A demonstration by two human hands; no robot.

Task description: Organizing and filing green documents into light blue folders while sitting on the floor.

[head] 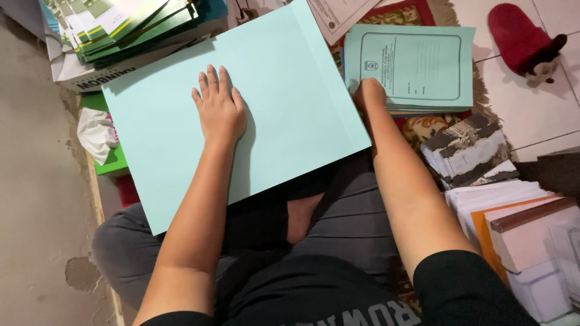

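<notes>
Knees hold up my blue folder; left hand presses flat, open, while right hand pinches the booklet stack.

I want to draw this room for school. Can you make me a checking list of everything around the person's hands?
Surface: tiled floor with a patterned rug; person sits cross-legged.
Job's things: big pale-blue sheet across the lap; stack of pale-green booklets to the right.
Clutter: pile of green folders, crumpled white bag, paper bundles, white paper stacks, red soft toy.
Hands: left hand flat on the sheet; right hand at the booklet stack's near corner.
Cables: nothing seen.
Surroundings: worn grey floor at left.
</notes>
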